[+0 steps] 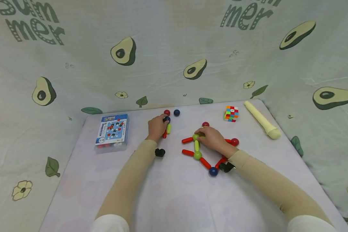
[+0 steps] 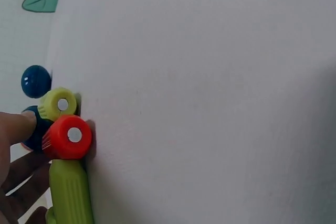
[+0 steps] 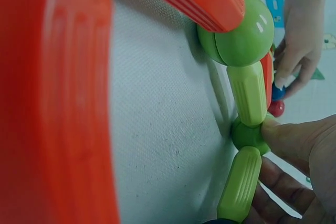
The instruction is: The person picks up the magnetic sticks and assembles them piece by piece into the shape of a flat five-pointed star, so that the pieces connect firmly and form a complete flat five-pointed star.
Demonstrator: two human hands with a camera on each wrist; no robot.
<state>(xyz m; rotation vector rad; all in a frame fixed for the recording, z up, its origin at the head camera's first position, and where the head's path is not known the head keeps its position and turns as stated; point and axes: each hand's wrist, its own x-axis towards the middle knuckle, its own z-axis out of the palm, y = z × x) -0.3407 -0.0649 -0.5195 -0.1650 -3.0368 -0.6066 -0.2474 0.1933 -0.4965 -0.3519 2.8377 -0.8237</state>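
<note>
My left hand pinches a dark blue ball at the back of the table. Close by that ball lie a red rod, a yellow-green rod and a red ball. A second dark blue ball sits slightly apart. With thumb and fingers, my right hand holds a green ball in a structure of joined rods and balls. A green rod links it to another green ball. Red rods run on to a blue ball. My right hand and forearm hide part of the structure.
A clear box with a blue printed label stands at the left. Towards the back right are a colourful puzzle cube and a long pale yellow club-like object. Beyond the forearm, a red ball shows. Patterned cloth hangs behind the table.
</note>
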